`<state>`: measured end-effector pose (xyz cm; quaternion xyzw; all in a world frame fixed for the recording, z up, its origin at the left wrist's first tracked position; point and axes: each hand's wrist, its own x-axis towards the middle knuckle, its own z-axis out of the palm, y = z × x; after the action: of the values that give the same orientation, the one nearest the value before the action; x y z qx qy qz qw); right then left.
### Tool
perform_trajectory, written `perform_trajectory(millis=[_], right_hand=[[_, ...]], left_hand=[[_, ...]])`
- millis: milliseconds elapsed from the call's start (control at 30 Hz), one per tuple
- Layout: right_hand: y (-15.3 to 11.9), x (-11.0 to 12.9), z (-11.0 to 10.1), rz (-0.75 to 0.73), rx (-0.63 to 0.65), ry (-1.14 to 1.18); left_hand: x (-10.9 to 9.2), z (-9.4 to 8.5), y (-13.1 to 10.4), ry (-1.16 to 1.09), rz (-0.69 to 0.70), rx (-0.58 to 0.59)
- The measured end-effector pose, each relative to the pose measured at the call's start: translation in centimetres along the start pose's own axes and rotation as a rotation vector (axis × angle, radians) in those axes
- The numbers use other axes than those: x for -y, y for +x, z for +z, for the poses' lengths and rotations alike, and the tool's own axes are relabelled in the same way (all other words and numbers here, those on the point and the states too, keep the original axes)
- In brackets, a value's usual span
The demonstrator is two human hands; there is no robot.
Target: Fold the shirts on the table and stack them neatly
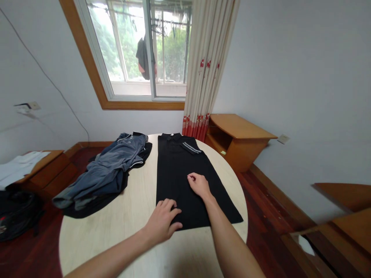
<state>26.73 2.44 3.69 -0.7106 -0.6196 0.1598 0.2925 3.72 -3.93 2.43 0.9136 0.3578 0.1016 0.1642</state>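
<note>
A black polo shirt [179,173] lies flat on the round table, its collar at the far end and its hem towards me. One short sleeve [191,148] with two pale stripes is folded in across its upper right. My left hand [165,219] rests at the shirt's lower left corner, fingers apart and thumb near the hem. Over the middle right of the shirt is my right hand [199,183], its fingers curled closed. No cloth shows between those fingers, and the fabric around them looks flat.
A loose pile of grey and dark shirts [107,170] covers the left side of the pale round table [139,216], overhanging its edge. A wooden cabinet [240,131] stands behind right, beside a curtain [205,69]. At left are a wooden stand [52,170] and a black bag [20,212].
</note>
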Motion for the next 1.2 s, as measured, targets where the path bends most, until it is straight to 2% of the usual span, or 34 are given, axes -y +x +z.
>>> perform_trajectory(millis=[100, 233, 300, 367, 500, 567, 633, 733, 900, 1000, 1100, 1200], right_hand=[[0.0, -0.1, 0.1, 0.012, -0.001, 0.000], [0.1, -0.2, 0.1, 0.026, -0.003, 0.009], [0.2, -0.2, 0.1, 0.019, -0.002, 0.018], [0.2, -0.3, 0.1, 0.004, -0.002, 0.021], [0.3, -0.5, 0.3, -0.009, -0.003, 0.026], [0.5, -0.7, 0.4, 0.004, -0.002, 0.032], [0.6, -0.9, 0.7, 0.012, 0.000, 0.037], [0.9, -1.3, 0.9, 0.010, 0.002, 0.043], [1.0, -1.3, 0.8, 0.009, 0.018, 0.049], [0.8, -1.1, 0.7, 0.012, 0.031, 0.047], [0.5, -1.0, 0.3, 0.013, 0.041, 0.044], [0.3, -1.2, -0.7, 0.037, 0.004, -0.033]], left_hand=[[-0.6, -0.7, 0.5, -0.037, -0.052, 0.020], [-0.7, -1.4, 0.8, -0.214, 0.006, 0.038], [-0.2, -2.0, 1.3, -0.297, 0.038, 0.112], [0.8, -2.6, 2.4, -0.307, 0.058, 0.120], [4.4, -2.9, 6.4, -0.085, 0.042, -0.101], [6.0, -2.2, 8.0, 0.072, -0.030, -0.103], [6.8, -1.5, 8.6, 0.169, -0.073, -0.046], [5.9, -0.7, 6.8, 0.172, -0.019, 0.046], [1.6, -0.5, 0.1, 0.063, 0.151, 0.207], [-0.4, -1.0, -2.5, -0.050, 0.288, 0.268], [-0.9, -2.1, -1.8, -0.193, 0.329, 0.244], [0.0, -3.3, 1.2, -0.275, 0.275, 0.109]])
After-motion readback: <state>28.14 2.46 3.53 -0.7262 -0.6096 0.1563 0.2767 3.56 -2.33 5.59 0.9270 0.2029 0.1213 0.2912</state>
